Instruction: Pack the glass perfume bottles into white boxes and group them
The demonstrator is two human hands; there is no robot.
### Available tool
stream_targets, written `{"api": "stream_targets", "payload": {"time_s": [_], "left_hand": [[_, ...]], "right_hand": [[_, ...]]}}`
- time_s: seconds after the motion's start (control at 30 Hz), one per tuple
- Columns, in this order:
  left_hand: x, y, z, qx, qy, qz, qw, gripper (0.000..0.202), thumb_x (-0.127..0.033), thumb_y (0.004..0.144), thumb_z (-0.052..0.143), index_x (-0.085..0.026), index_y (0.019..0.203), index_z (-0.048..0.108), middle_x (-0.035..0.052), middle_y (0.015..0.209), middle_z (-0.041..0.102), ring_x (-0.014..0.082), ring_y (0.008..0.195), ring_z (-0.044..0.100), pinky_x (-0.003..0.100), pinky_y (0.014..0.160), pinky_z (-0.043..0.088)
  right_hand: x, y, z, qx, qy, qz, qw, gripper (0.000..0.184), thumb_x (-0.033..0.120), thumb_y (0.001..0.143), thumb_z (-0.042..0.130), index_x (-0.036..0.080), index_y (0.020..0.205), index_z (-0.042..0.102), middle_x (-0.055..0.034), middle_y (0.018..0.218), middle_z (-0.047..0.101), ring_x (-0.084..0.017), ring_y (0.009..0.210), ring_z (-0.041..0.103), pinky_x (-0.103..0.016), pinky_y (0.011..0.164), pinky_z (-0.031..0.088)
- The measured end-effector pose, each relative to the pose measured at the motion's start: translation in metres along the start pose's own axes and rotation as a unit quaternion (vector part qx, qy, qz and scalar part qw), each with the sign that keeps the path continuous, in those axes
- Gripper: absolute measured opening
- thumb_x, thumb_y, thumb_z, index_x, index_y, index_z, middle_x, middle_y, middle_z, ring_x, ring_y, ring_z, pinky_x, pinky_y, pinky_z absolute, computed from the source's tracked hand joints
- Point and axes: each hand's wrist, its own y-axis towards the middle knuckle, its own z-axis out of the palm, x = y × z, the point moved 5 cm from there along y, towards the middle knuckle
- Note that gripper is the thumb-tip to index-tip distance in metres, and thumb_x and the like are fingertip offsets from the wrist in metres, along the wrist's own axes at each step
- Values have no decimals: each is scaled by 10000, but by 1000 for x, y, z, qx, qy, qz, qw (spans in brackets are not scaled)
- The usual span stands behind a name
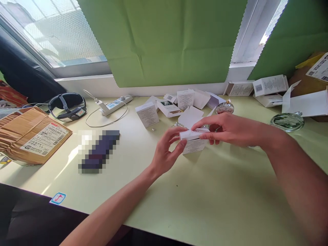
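Note:
A small white carton [194,146] stands upright on the pale table, its top flap lying nearly closed with a thin dark gap along the front edge. My left hand [167,150] grips the carton's left side between thumb and fingers. From the right, my right hand [221,130] pinches the flap and upper right edge, thumb at the front and index finger on top. Just behind the hands are another white carton with a raised flap [191,117] and a round glass bottle with a gold top [224,108], both partly hidden.
Several white cartons [147,114] cluster toward the window sill, with more at the back right. A green glass bottle [287,121] stands right. A power strip [115,105], a black headset [68,106], a brown cardboard box [38,136] and a pixelated dark object [101,150] lie left.

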Motion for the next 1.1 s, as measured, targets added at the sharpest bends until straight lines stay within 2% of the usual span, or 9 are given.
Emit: {"api": "stream_targets", "payload": {"time_s": [0.1,0.2,0.47,0.6,0.73,0.93,1.1], "left_hand": [[-2,1,0,11,58,20,998,208,-256,940,561,-253,1129,647,88,1242,570,219,1171,563,388,942,531],[-2,2,-1,21,83,39,996,221,-253,944,550,-262,1123,681,92,1236,562,225,1155,571,396,938,533],[-3,0,1,47,78,52,995,276,-213,962,514,-303,1165,679,87,1286,517,204,1100,580,375,897,523],[-3,0,0,52,71,43,995,263,-231,969,505,-305,1147,685,86,1287,513,210,1098,578,369,878,521],[-3,0,0,53,68,36,996,255,-241,976,492,-300,1118,695,84,1291,511,213,1107,571,368,880,517],[-2,0,1,54,68,53,995,269,-216,980,479,-297,1139,680,78,1283,506,191,1083,572,361,874,521],[-1,0,1,52,98,92,990,275,-179,974,483,-276,1151,669,85,1272,509,175,1070,576,359,866,529]], "right_hand": [[1,1,0,-2,-9,-6,1000,529,626,860,517,334,1291,612,12,722,672,-183,658,605,-276,553,363],[1,0,0,-2,-3,-8,1000,539,631,855,528,323,1290,610,1,730,679,-192,670,621,-275,553,370],[-2,-2,0,12,12,16,1000,597,626,833,573,332,1352,562,6,719,669,-199,694,638,-267,538,389],[-3,-2,0,8,32,16,999,533,583,855,565,325,1320,591,-8,768,684,-198,719,656,-268,555,405],[-4,-2,-1,3,41,19,999,524,603,871,528,316,1302,610,-15,779,695,-195,720,661,-267,554,407],[-5,-2,-1,1,43,25,999,540,616,863,533,313,1305,605,-13,753,696,-201,717,666,-266,541,408],[-8,0,1,5,56,24,998,555,607,855,549,306,1319,597,-12,754,708,-215,745,684,-285,579,439]]}}
